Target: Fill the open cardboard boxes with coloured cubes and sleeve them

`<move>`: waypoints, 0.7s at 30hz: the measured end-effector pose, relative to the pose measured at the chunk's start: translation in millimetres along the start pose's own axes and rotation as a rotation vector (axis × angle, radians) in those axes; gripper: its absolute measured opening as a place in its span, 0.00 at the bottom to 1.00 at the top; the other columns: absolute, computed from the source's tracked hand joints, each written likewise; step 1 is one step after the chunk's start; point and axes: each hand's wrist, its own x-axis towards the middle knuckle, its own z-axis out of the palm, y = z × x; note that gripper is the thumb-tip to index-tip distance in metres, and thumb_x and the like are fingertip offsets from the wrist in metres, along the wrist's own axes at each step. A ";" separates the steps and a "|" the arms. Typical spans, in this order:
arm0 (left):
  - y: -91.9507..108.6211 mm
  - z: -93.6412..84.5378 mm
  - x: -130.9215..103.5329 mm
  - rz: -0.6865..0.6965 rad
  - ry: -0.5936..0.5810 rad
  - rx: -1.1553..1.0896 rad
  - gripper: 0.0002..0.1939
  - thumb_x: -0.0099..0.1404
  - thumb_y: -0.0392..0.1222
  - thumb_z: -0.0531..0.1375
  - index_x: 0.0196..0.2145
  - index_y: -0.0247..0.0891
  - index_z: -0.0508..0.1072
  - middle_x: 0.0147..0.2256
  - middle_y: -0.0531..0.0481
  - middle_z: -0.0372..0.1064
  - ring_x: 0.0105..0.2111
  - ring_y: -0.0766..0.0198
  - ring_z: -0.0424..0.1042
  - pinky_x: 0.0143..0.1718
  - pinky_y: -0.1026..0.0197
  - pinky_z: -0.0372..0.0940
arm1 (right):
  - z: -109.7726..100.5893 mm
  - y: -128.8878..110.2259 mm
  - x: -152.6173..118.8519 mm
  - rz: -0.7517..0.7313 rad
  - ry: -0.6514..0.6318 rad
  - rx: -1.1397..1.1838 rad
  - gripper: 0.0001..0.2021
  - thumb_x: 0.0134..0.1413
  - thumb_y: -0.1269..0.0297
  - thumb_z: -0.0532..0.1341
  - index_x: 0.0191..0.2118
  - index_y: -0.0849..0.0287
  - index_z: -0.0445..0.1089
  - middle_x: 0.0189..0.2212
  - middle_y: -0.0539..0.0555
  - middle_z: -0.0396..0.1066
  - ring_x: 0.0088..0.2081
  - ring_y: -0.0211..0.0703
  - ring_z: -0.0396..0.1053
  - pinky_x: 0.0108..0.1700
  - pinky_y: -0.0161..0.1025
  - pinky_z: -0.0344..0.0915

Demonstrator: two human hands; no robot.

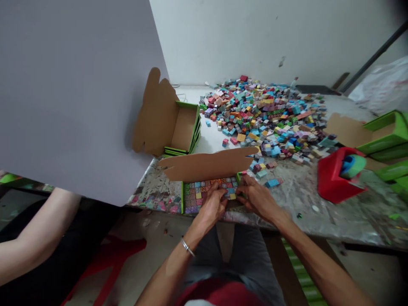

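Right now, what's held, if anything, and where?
Cannot be told: left hand at the blocks, right hand at the right end of the box, fingers hiding any grip.

open green box [182,197] holding blocks [193,198]

The left hand [215,202] covers some blocks [198,196] in the box [182,197], and the right hand [256,196] hides part of its right end; whether either grips a block is unclear. The board [70,93] (cut off at the top and left) conceals a co-worker's hand, and that arm [44,233] leaves the left edge. The bottom edge crops the stool [127,250]; the right edge crops the bag [382,85] and green boxes [385,138]. Prints on the heaped blocks [264,114] are too small to read.
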 end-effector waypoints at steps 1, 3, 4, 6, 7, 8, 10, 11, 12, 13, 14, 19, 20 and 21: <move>0.8 -0.6 -0.6 0.014 0.012 0.020 0.10 0.57 0.29 0.59 0.38 0.37 0.73 0.38 0.47 0.65 0.41 0.58 0.66 0.44 0.56 0.64 | 0.5 2.0 -1.1 -0.004 0.014 0.023 0.05 0.53 0.68 0.60 0.34 0.58 0.73 0.39 0.56 0.63 0.40 0.46 0.66 0.39 0.40 0.65; 5.1 -4.9 -4.8 0.050 0.031 0.046 0.10 0.60 0.29 0.57 0.38 0.37 0.73 0.38 0.47 0.66 0.39 0.60 0.67 0.43 0.57 0.65 | 1.6 6.9 -6.5 -0.033 0.070 0.098 0.08 0.55 0.66 0.59 0.39 0.58 0.73 0.40 0.57 0.64 0.41 0.45 0.66 0.41 0.40 0.66; 8.0 -8.2 -8.4 0.073 0.042 0.068 0.09 0.62 0.30 0.56 0.39 0.37 0.73 0.40 0.46 0.66 0.40 0.60 0.68 0.44 0.57 0.66 | 2.1 8.6 -10.7 -0.057 0.109 0.132 0.10 0.57 0.65 0.57 0.42 0.59 0.72 0.42 0.58 0.65 0.43 0.45 0.66 0.44 0.40 0.66; 13.5 -14.4 -17.6 0.138 0.056 0.144 0.11 0.66 0.34 0.53 0.44 0.36 0.71 0.46 0.44 0.67 0.46 0.57 0.66 0.49 0.54 0.64 | 3.7 8.1 -21.1 -0.098 0.180 0.149 0.13 0.61 0.65 0.54 0.48 0.59 0.70 0.48 0.60 0.63 0.49 0.46 0.64 0.50 0.42 0.65; 15.4 -16.4 -22.6 0.179 0.048 0.192 0.12 0.68 0.36 0.52 0.47 0.37 0.70 0.48 0.43 0.66 0.49 0.56 0.65 0.52 0.52 0.63 | 4.9 5.5 -26.6 -0.107 0.195 0.125 0.14 0.62 0.65 0.53 0.49 0.58 0.70 0.50 0.61 0.62 0.51 0.48 0.63 0.52 0.44 0.64; 16.4 -17.3 -27.1 0.221 0.034 0.239 0.13 0.68 0.38 0.53 0.49 0.37 0.69 0.50 0.44 0.66 0.51 0.55 0.64 0.54 0.50 0.62 | 6.6 1.7 -31.7 -0.105 0.199 0.086 0.14 0.62 0.64 0.52 0.50 0.58 0.70 0.52 0.62 0.61 0.53 0.50 0.61 0.53 0.47 0.63; 16.1 -15.5 -33.5 0.284 -0.010 0.316 0.13 0.67 0.39 0.54 0.49 0.37 0.69 0.50 0.46 0.68 0.52 0.54 0.64 0.55 0.48 0.61 | 10.4 -7.1 -39.7 -0.074 0.185 0.009 0.14 0.62 0.63 0.52 0.48 0.57 0.71 0.55 0.63 0.59 0.55 0.54 0.59 0.52 0.51 0.63; 15.3 -13.4 -35.0 0.297 -0.027 0.347 0.12 0.67 0.39 0.55 0.48 0.37 0.70 0.49 0.47 0.69 0.51 0.54 0.65 0.55 0.47 0.62 | 12.3 -10.4 -42.3 -0.061 0.174 -0.012 0.14 0.62 0.62 0.52 0.47 0.56 0.72 0.55 0.63 0.59 0.55 0.56 0.59 0.52 0.52 0.64; 14.5 -11.0 -35.3 0.299 -0.032 0.377 0.11 0.66 0.39 0.56 0.46 0.37 0.70 0.48 0.47 0.70 0.49 0.54 0.66 0.55 0.46 0.62 | 13.7 -11.8 -44.0 -0.056 0.168 -0.016 0.14 0.62 0.62 0.52 0.47 0.56 0.71 0.56 0.63 0.58 0.55 0.56 0.59 0.51 0.52 0.64; 13.8 -8.8 -34.7 0.294 -0.029 0.403 0.10 0.66 0.38 0.56 0.44 0.36 0.71 0.47 0.47 0.71 0.48 0.53 0.67 0.54 0.45 0.63 | 14.7 -10.5 -45.0 -0.058 0.171 -0.002 0.15 0.62 0.61 0.52 0.48 0.55 0.71 0.56 0.63 0.58 0.55 0.56 0.59 0.51 0.52 0.65; 13.3 -7.0 -33.7 0.291 -0.024 0.419 0.10 0.66 0.38 0.57 0.43 0.35 0.72 0.46 0.46 0.72 0.48 0.52 0.68 0.53 0.44 0.64 | 15.2 -6.1 -45.8 -0.058 0.181 0.025 0.15 0.62 0.60 0.52 0.49 0.55 0.70 0.57 0.62 0.58 0.55 0.54 0.59 0.51 0.50 0.65; 8.8 -8.6 -35.6 0.366 0.019 0.301 0.15 0.67 0.37 0.54 0.51 0.35 0.67 0.48 0.44 0.71 0.49 0.55 0.69 0.50 0.50 0.68 | 17.5 54.4 -48.0 0.245 0.460 0.058 0.20 0.61 0.55 0.53 0.54 0.59 0.64 0.50 0.63 0.63 0.51 0.51 0.63 0.51 0.48 0.65; 6.9 -10.9 -38.8 0.379 0.050 0.259 0.16 0.68 0.37 0.53 0.53 0.35 0.66 0.49 0.44 0.70 0.49 0.56 0.69 0.50 0.52 0.68 | 19.1 68.5 -47.4 0.335 0.485 0.008 0.23 0.59 0.53 0.54 0.55 0.61 0.63 0.49 0.64 0.63 0.50 0.53 0.63 0.50 0.50 0.65; 4.7 -13.7 -42.8 0.380 0.089 0.222 0.17 0.68 0.36 0.52 0.54 0.36 0.65 0.49 0.44 0.70 0.50 0.58 0.69 0.50 0.53 0.68 | 21.1 80.8 -46.0 0.403 0.479 -0.047 0.25 0.57 0.51 0.56 0.56 0.62 0.62 0.48 0.65 0.64 0.49 0.55 0.63 0.48 0.51 0.65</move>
